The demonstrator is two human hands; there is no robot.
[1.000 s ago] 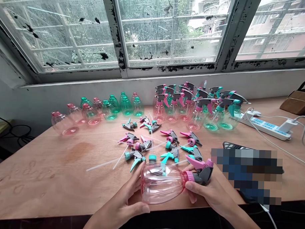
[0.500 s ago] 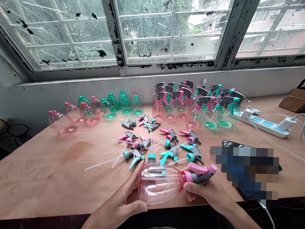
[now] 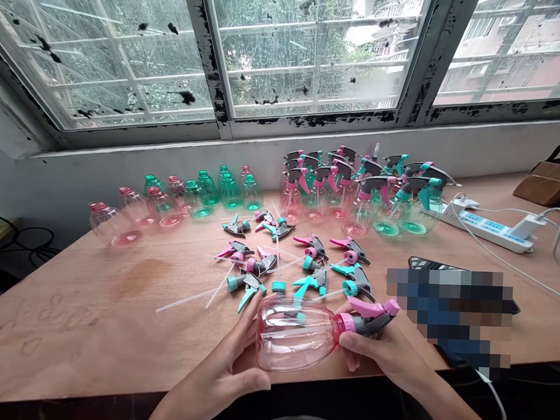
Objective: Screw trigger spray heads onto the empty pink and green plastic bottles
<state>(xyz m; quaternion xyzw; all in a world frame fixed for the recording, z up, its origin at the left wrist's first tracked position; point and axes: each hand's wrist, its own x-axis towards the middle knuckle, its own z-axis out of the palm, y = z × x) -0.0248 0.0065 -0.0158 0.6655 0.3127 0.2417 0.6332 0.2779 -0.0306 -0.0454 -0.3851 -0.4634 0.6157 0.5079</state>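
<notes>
A clear pink spray bottle (image 3: 296, 339) lies sideways between my hands at the table's front edge, its pink and grey trigger head (image 3: 370, 317) pointing right. My left hand (image 3: 245, 350) is curved round the bottle's base, thumb below and fingers behind. At the neck, the thumb and fingers of my right hand (image 3: 364, 348) pinch the pink collar (image 3: 347, 323). A straw shows inside the bottle. Just beyond it lie several loose trigger heads, among them a teal one (image 3: 248, 288) and a pink one (image 3: 351, 250), with straws attached.
Open-necked pink and green bottles (image 3: 161, 206) stand at the back left. Bottles with trigger heads (image 3: 317, 199) crowd the back centre and right. On the right are a white power strip (image 3: 490, 226), cables, a partly blurred dark device (image 3: 511, 301) and a brown box (image 3: 545, 182).
The bottle and my right hand have shifted very slightly, and the straw inside sits at a slightly different angle. Both hands keep their hold; the things on the table stay put.
</notes>
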